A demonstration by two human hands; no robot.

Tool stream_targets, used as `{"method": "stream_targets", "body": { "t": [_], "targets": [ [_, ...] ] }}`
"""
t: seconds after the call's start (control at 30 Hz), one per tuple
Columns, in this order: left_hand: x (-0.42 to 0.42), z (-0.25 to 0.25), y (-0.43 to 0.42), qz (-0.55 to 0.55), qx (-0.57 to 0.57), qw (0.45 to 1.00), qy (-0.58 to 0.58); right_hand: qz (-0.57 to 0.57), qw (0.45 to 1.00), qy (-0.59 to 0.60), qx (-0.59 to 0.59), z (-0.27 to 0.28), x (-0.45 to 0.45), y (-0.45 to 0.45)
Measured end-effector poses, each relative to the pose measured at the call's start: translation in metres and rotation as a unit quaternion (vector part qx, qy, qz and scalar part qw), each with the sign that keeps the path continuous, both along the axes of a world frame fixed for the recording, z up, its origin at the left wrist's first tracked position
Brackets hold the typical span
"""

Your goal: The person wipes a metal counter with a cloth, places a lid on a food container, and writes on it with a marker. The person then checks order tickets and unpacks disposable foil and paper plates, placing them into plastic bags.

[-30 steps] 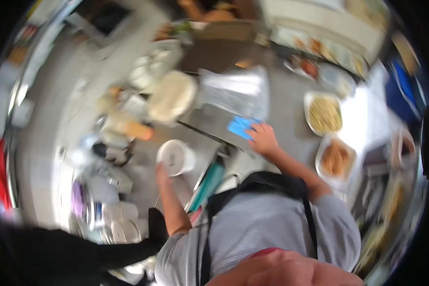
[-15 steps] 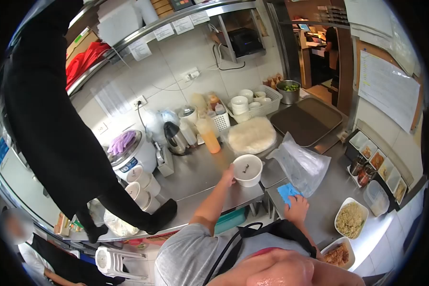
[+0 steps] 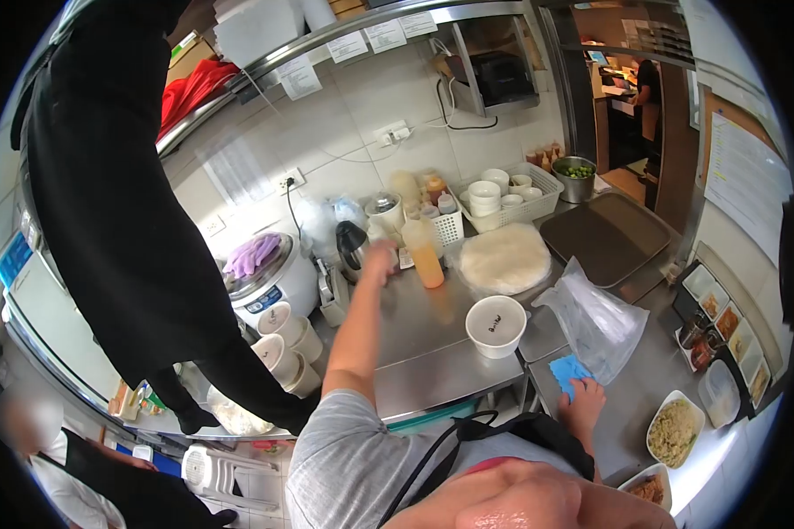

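My left hand [image 3: 381, 262] reaches over the steel counter, beside the dark jug [image 3: 351, 242] and left of a squeeze bottle with orange liquid [image 3: 426, 260]. Its fingers are smeared by motion, so a grip cannot be made out. A white lidded tub [image 3: 496, 326] with black handwriting on the lid stands near the counter's front edge. Further right, my right hand [image 3: 582, 404] has its fingers closed on a blue cloth [image 3: 570, 374] lying on the steel surface. A clear plastic bag [image 3: 598, 326] is just beyond the cloth.
A bagged pale mass [image 3: 505, 257] and a brown tray [image 3: 604, 238] lie behind. Bowls of rice [image 3: 676, 432] and browned food [image 3: 648, 490] sit at right. A person in a black apron [image 3: 132, 212] stands on the counter at left, beside stacked tubs [image 3: 278, 357].
My left hand has left the white tub and moved left and back toward the bottles and jug. The tub stays on the counter. My right hand remains at the blue cloth.
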State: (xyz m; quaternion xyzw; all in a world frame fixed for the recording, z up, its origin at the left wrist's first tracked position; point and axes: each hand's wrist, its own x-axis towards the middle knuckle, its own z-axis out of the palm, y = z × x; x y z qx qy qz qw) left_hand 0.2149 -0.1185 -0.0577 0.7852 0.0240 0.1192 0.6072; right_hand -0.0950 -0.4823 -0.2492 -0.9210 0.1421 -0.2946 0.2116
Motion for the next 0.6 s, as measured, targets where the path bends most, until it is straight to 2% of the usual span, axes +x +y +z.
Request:
{"method": "stream_targets", "body": {
  "t": [0.17,0.3,0.47,0.6],
  "targets": [
    [-0.011,0.111,0.045,0.088,-0.026,0.982,-0.164,-0.003,1.0,0.005,0.005,0.0,0.0,0.0],
    [-0.029,0.205,0.071,0.058,-0.076,0.972,-0.216,-0.001,1.0,-0.002,0.007,0.002,0.001,0.0],
    [-0.053,0.302,0.066,0.112,0.029,0.949,-0.295,-0.007,0.999,0.016,0.03,0.006,0.001,0.002],
    [-0.071,0.354,0.048,0.124,0.081,0.934,-0.325,-0.011,1.0,0.016,0.017,0.0,0.002,0.001]
  ]
}}
